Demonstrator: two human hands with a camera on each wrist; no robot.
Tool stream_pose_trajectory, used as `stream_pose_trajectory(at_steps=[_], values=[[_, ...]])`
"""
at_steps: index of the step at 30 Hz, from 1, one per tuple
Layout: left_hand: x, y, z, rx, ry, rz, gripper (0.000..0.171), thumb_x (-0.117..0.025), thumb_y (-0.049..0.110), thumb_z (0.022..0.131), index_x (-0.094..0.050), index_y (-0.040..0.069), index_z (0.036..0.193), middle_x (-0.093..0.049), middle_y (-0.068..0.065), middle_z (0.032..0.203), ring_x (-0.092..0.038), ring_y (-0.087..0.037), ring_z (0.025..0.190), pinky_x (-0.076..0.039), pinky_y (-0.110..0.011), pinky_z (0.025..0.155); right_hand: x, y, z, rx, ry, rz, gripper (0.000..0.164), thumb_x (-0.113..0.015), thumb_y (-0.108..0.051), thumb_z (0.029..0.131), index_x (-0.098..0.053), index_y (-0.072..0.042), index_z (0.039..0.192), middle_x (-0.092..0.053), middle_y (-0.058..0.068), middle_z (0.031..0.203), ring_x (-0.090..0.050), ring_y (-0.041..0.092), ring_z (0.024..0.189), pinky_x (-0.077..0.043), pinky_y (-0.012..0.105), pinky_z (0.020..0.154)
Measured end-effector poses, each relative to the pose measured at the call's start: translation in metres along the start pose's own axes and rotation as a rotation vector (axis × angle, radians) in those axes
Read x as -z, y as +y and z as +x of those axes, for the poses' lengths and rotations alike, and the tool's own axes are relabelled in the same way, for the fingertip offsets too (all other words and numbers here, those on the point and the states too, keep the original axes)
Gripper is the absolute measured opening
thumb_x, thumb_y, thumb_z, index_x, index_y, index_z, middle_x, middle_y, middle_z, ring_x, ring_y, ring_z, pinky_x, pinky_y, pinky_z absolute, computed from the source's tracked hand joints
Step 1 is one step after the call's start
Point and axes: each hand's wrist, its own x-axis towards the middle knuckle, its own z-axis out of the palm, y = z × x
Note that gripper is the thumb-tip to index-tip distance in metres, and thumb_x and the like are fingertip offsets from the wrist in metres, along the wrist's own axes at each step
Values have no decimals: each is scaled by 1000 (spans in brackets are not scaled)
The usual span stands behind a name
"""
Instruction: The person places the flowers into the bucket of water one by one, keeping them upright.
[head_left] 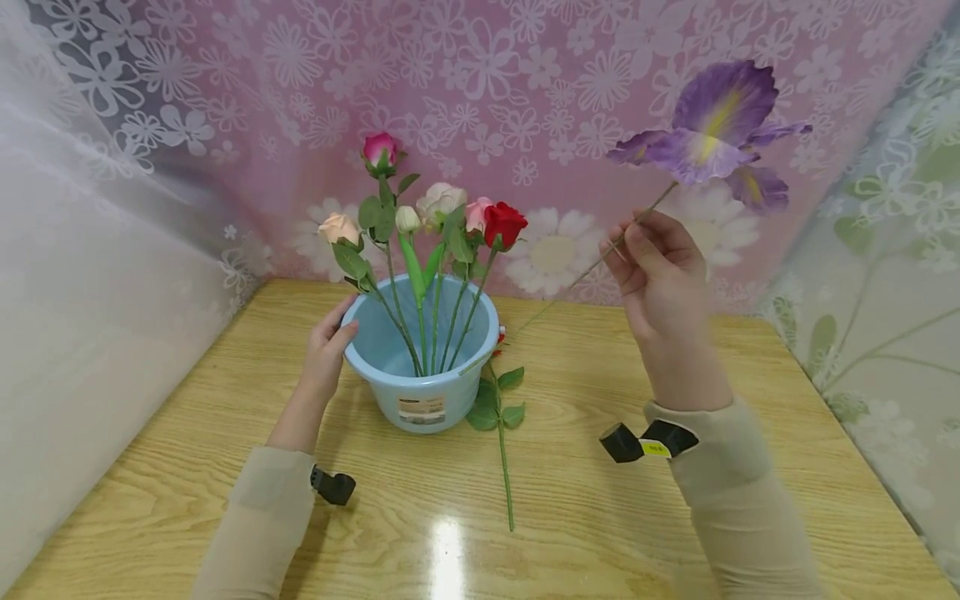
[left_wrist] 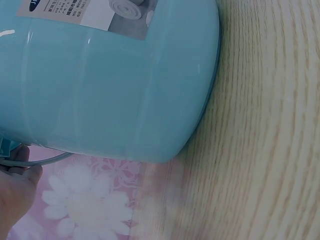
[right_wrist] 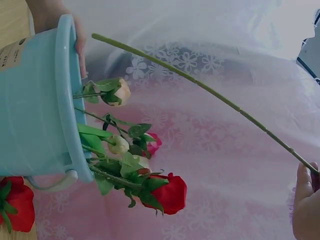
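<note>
A light blue plastic bucket [head_left: 386,396] stands on the wooden table, several artificial flowers upright in it. My left hand [head_left: 324,354] grips its left side, thumb at the rim; in the left wrist view the fingers are beside the bucket's handle [left_wrist: 52,159]. Raised at the right, my right hand [head_left: 667,279] pinches the thin stem of a purple iris [head_left: 716,125] just below the bloom. The stem [right_wrist: 215,95] slants down left toward the bucket, its end outside the rim. Among the bucket's flowers are a red rose [head_left: 506,223], a peach rose [head_left: 339,228] and a white tulip [head_left: 407,220].
Another flower lies on the table right of the bucket, its green stem [head_left: 505,467] toward the front; its red bloom [right_wrist: 21,205] shows in the right wrist view. Behind hangs a pink floral curtain [head_left: 480,108], with pale curtains at both sides.
</note>
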Motion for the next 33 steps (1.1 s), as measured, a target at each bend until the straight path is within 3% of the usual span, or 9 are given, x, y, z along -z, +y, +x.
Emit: stream_pose_trajectory(at_steps=[4, 11, 20, 25, 33], values=[[0, -1, 0, -4, 1, -5, 46, -39, 3, 91, -28, -8, 134, -29, -19, 138, -28, -26, 125, -31, -26, 97, -4, 10, 3, 23, 2, -17, 10, -57, 12, 77, -58, 8, 86, -59, 16, 77, -60, 24, 71, -51, 31, 68], [0, -1, 0, -7, 7, -11, 46, -38, 2, 91, -27, -9, 134, -30, -19, 138, -28, -26, 125, -31, -24, 97, -9, 33, 5, 68, 10, -199, 10, -57, 8, 79, -60, 2, 86, -60, 12, 79, -60, 21, 74, -51, 30, 71], [0, -1, 0, -12, 15, -13, 46, -38, 0, 90, -28, -10, 133, -29, -20, 138, -28, -27, 125, -32, -22, 96, -3, 69, -1, -27, -28, -466, 15, -53, 5, 84, -60, -6, 91, -59, 8, 83, -59, 20, 80, -45, 39, 82], [0, -2, 0, -18, 13, -26, 46, -38, 0, 90, -26, -12, 133, -26, -22, 138, -26, -28, 126, -32, -22, 96, 0, 86, -3, -64, -48, -569, 20, -52, 6, 85, -61, -12, 88, -59, 4, 83, -59, 16, 79, -47, 40, 80], [-3, -1, 0, -24, 23, -40, 46, -38, -2, 89, -26, -14, 132, -26, -25, 138, -26, -30, 126, -31, -23, 96, 5, 105, -13, -89, -104, -643, 10, -56, 2, 84, -58, 4, 93, -60, 8, 77, -58, 19, 72, -49, 35, 76]])
